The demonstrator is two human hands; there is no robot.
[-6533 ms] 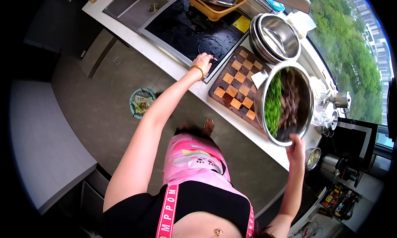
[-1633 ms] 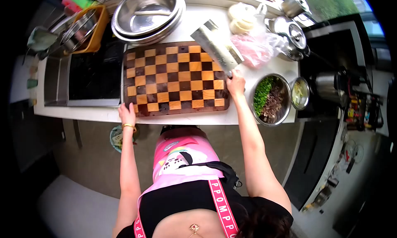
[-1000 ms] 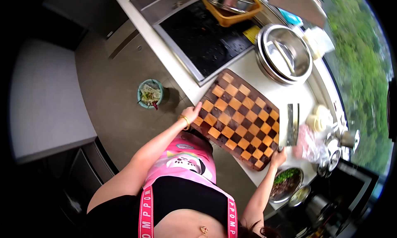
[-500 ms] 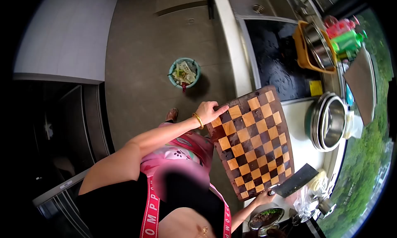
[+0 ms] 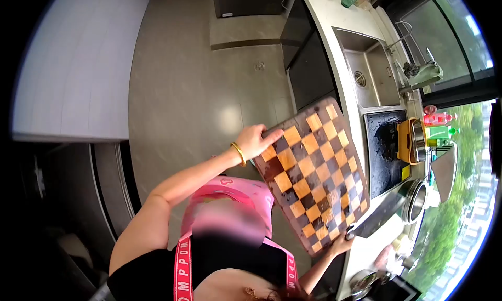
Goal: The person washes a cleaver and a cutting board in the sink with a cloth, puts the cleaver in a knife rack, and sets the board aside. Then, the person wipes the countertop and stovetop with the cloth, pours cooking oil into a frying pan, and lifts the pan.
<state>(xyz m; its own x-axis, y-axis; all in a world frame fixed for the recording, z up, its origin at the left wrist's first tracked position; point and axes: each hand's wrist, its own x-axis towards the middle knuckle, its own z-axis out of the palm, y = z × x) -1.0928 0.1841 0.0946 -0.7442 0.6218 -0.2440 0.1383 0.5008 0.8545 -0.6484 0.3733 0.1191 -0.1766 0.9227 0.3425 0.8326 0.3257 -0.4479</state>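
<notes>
A checkered wooden cutting board (image 5: pixel 316 170) is held up in front of my body, tilted, with wet patches on its face. My left hand (image 5: pixel 256 142), with a gold bangle at the wrist, grips the board's upper left edge, thumb on top. My right hand (image 5: pixel 342 244) is closed at the lower right corner of the board. It also holds the dark handle of a cleaver (image 5: pixel 383 215), whose broad blade points away over the counter. Most of my right fingers are hidden.
Right of the board runs a counter with a steel sink (image 5: pixel 368 76), a wet black drainboard (image 5: pixel 384 149), a yellow basket (image 5: pixel 404 141) and stacked metal bowls (image 5: pixel 417 201). Green and pink bottles (image 5: pixel 442 132) stand by the window. Grey floor (image 5: pixel 183 81) lies to the left.
The view has swung toward the sink, which now shows fully. The floor bin has gone from sight. The board and cleaver stay in my hands, the blade now lying lower beside the board.
</notes>
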